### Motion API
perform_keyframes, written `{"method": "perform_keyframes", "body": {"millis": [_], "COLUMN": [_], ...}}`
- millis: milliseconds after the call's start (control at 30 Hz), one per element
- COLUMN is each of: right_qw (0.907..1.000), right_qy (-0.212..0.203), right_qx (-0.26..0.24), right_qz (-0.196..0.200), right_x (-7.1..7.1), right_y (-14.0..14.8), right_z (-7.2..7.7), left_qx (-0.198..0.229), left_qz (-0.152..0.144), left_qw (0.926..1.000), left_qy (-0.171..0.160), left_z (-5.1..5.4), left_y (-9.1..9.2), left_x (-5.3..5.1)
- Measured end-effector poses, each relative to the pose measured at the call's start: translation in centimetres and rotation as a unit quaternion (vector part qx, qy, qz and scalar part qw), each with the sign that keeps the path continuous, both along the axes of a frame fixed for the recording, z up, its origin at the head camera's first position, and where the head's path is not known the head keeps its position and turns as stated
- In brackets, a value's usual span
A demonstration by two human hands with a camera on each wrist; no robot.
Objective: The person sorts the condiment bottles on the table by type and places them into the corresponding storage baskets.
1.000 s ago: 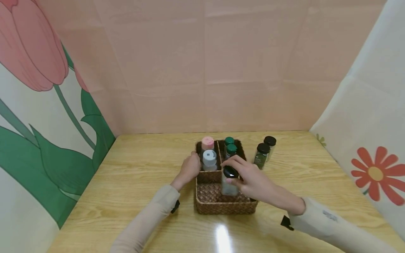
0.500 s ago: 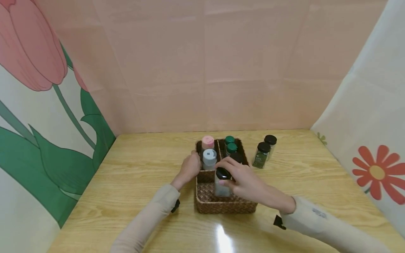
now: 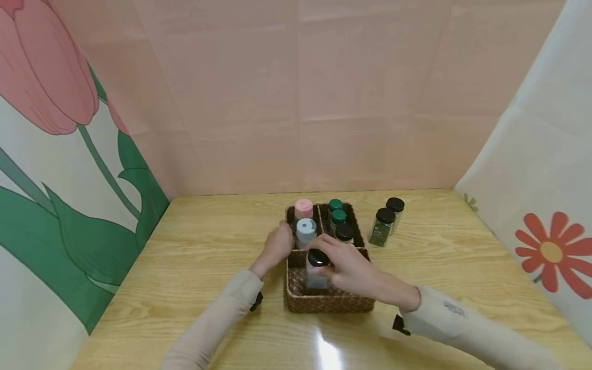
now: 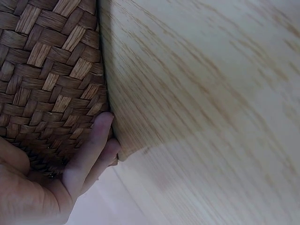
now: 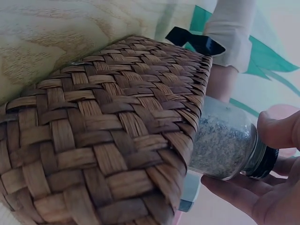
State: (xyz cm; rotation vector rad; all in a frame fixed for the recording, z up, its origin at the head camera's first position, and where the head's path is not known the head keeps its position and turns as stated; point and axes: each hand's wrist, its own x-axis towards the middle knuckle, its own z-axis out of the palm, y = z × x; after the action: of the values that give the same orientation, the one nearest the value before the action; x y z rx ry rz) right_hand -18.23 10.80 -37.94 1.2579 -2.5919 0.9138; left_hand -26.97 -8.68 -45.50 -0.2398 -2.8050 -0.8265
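Note:
A brown woven basket (image 3: 330, 304) with compartments stands on the table. My left hand (image 3: 277, 244) holds its left side; in the left wrist view, fingers (image 4: 86, 154) lie along the woven outer wall. From above, my right hand (image 3: 347, 264) grips a clear jar (image 3: 317, 281) by its black lid. Grey-white grains fill much of that jar in the right wrist view. The jar is upright within the front compartment, partly behind the basket rim; whether its base touches the bottom is hidden.
Pink-capped (image 3: 303, 208) and pale-capped bottles (image 3: 306, 229) occupy the back left compartment. Back right are two green-capped bottles (image 3: 338, 216) and a black-lidded jar (image 3: 344, 232). Two black-lidded jars (image 3: 381, 231) stand on the table right of the basket. A pink wall cloth (image 3: 296, 103) hangs behind.
My right hand has carried the jar leftward and slightly nearer within the front compartment, uncovering the black-lidded jar behind. The left hand stays on the basket's side.

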Motion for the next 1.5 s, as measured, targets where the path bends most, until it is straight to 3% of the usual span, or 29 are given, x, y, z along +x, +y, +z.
{"method": "perform_keyframes", "body": {"millis": [267, 833, 1133, 1500], "right_qw": [1.0000, 0.9997, 0.9996, 0.9998], "right_qy": [-0.002, -0.023, -0.024, -0.005], "right_qx": [-0.001, 0.009, 0.012, 0.017], "right_qz": [0.007, -0.002, 0.001, 0.012], "right_x": [-0.2, -0.2, -0.6, -1.3], "right_y": [-0.7, -1.7, -2.2, -2.5], "right_z": [-0.5, -1.2, -1.4, -3.1], "left_qx": [-0.013, 0.012, -0.004, 0.005], "left_qz": [-0.008, 0.009, 0.011, 0.014], "left_qw": [0.9999, 0.9997, 0.9999, 0.9996], "left_qy": [0.007, -0.020, -0.009, -0.023], "left_z": [-0.1, 0.0, 0.1, -0.1], "left_y": [-0.2, 0.0, 0.1, 0.0], "left_x": [0.0, -0.1, -0.1, -0.3]}}
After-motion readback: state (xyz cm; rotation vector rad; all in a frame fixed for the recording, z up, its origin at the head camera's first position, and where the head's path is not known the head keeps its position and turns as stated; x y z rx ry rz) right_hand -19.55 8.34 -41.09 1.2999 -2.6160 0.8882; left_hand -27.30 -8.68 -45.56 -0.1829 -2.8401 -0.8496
